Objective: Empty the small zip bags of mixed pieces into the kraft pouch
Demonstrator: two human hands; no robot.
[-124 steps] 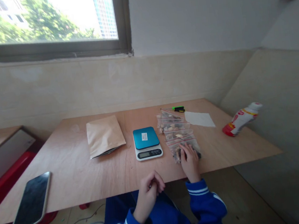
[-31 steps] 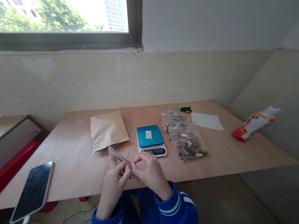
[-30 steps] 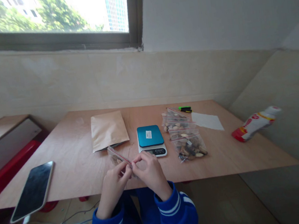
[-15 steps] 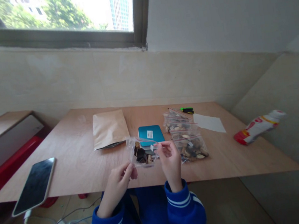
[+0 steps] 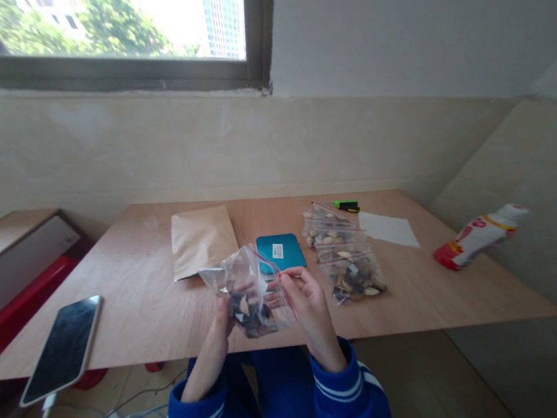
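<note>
Between my hands, above the near part of the table, is a clear zip bag (image 5: 250, 306) with a red seal strip and dark and pale pieces inside. My left hand (image 5: 218, 330) grips its left side, the fingers partly hidden behind the plastic. My right hand (image 5: 309, 303) pinches the bag at the red strip on its right. Just behind the bag lies a flat teal-blue box (image 5: 288, 253) with a small white label. To the right of my right hand, several filled zip bags (image 5: 354, 281) overlap in a row, holding brown and pale pieces.
A brown paper pouch (image 5: 202, 241) lies at the back left. A phone (image 5: 63, 347) with a cable is at the left edge. Green and black screwdrivers (image 5: 347, 205), a white paper sheet (image 5: 389, 228) and a red-white bottle (image 5: 480, 237) lie to the right.
The bag in my hands has turned, so its red strip now stands at the right and its contents hang lower. My left hand has shifted up along its side.
</note>
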